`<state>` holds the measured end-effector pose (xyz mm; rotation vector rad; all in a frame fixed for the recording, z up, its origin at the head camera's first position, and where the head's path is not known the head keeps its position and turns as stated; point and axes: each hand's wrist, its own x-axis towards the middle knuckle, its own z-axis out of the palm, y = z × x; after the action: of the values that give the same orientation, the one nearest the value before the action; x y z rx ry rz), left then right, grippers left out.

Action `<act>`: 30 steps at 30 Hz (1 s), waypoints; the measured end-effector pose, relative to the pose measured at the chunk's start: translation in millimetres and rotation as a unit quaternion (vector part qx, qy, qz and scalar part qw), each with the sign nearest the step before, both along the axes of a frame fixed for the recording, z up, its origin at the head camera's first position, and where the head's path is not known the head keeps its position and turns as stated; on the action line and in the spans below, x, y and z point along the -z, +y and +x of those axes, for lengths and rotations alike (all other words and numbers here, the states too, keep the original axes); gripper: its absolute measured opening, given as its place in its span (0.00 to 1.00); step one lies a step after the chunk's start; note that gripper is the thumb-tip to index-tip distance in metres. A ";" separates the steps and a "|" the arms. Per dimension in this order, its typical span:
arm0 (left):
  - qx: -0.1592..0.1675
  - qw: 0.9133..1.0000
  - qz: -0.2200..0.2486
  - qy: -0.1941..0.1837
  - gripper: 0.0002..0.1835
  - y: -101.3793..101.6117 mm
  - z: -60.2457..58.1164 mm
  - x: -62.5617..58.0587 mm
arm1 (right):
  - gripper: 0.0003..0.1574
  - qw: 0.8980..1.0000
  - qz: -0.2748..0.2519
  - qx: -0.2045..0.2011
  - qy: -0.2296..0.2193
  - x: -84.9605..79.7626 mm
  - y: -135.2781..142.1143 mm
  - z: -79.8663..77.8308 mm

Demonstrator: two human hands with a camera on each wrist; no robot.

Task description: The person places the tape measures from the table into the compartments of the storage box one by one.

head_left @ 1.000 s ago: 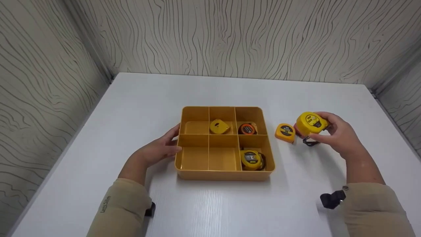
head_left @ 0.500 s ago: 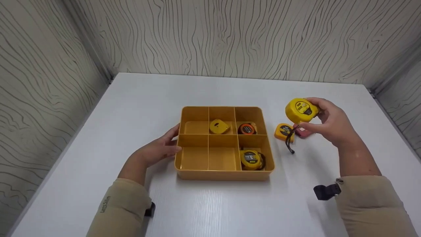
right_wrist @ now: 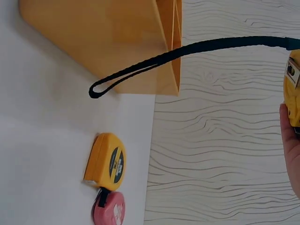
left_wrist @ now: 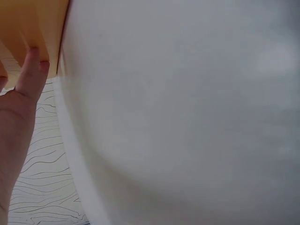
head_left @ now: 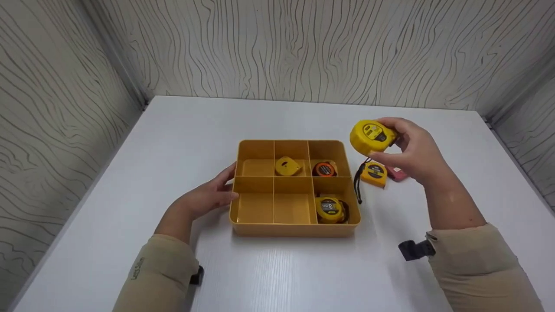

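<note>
My right hand [head_left: 418, 149] grips a yellow tape measure [head_left: 368, 136] in the air, just beyond the right back corner of a tan divided box [head_left: 295, 230]. A black wrist strap [right_wrist: 206, 46] dangles from it. My left hand [head_left: 201, 199] rests against the box's left wall, its straight fingers [left_wrist: 32, 70] touching the outside. Inside the box, a yellow tape measure [head_left: 287, 166] lies in the back middle compartment. An orange-and-black tape measure [head_left: 325, 169] is in the back right one, and a yellow tape measure [head_left: 329, 209] with a black strap in the front right one.
Right of the box, an orange-yellow tape measure [head_left: 373, 173] lies on the white table [head_left: 277, 273]. A pink-red tape measure [head_left: 396, 173] lies next to it, partly hidden by my right hand in the head view. A wood-patterned panel [head_left: 295, 52] stands behind the table.
My right hand has lifted the yellow tape measure and carried it left toward the box, its strap now hanging. The pink-red tape measure has come more into view. My left hand stays put.
</note>
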<state>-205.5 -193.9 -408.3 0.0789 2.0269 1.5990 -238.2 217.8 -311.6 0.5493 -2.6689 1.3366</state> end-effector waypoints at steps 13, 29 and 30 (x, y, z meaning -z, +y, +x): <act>-0.010 1.000 -0.007 0.003 0.46 -1.7 -3.8 10.3 | 0.40 0.999 -0.017 -0.023 0.039 -31.9 -38.0 14.3; -0.016 1.000 0.008 0.000 0.45 -2.4 -6.8 18.1 | 0.41 0.997 -0.019 -0.072 0.032 -29.0 -76.0 19.6; -0.013 1.000 0.006 0.000 0.46 -1.5 -5.6 15.3 | 0.41 0.997 -0.018 -0.074 0.028 -26.5 -77.9 20.0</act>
<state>-211.1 -195.4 -423.6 0.0565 2.0253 1.6280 -218.2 139.9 -285.2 0.7833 -2.5986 1.3801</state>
